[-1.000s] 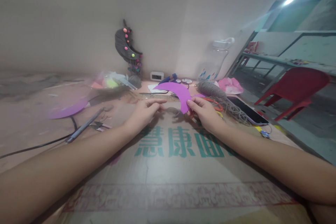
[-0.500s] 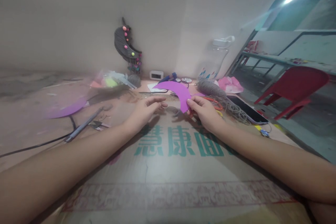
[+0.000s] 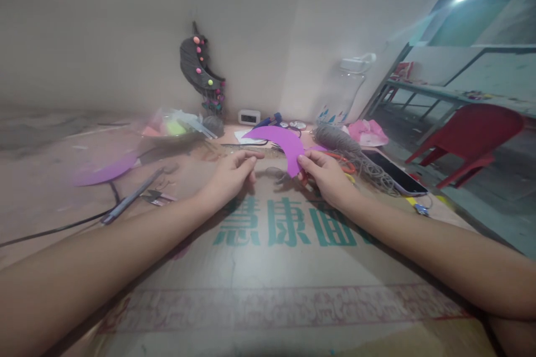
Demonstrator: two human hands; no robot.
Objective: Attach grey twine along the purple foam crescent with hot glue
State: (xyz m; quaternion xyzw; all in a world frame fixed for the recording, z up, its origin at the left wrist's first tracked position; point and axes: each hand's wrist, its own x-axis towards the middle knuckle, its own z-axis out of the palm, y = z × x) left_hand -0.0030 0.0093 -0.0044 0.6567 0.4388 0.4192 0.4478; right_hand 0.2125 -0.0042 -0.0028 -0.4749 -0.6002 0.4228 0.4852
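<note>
My right hand (image 3: 324, 175) pinches the near tip of a purple crescent-shaped foam piece (image 3: 281, 143) and holds it up over the cardboard sheet (image 3: 285, 268). My left hand (image 3: 232, 174) hovers just left of that piece, fingers curled and pinched together; whether it holds anything I cannot make out. Orange-handled scissors (image 3: 341, 163) lie just behind my right hand. A bundle of grey yarn (image 3: 343, 148) lies to the right of the crescent.
A dark crescent decoration with coloured pompoms (image 3: 200, 70) leans on the back wall. A small white clock (image 3: 249, 117), a clear jug (image 3: 347, 92), a phone (image 3: 396, 174), a purple foam disc (image 3: 104, 170), snips (image 3: 157, 196) and a red chair (image 3: 477, 139) are around.
My left hand's fingers have curled in from a stretched-out reach toward the crescent. The right hand and the purple piece have hardly moved. The camera tipped slightly.
</note>
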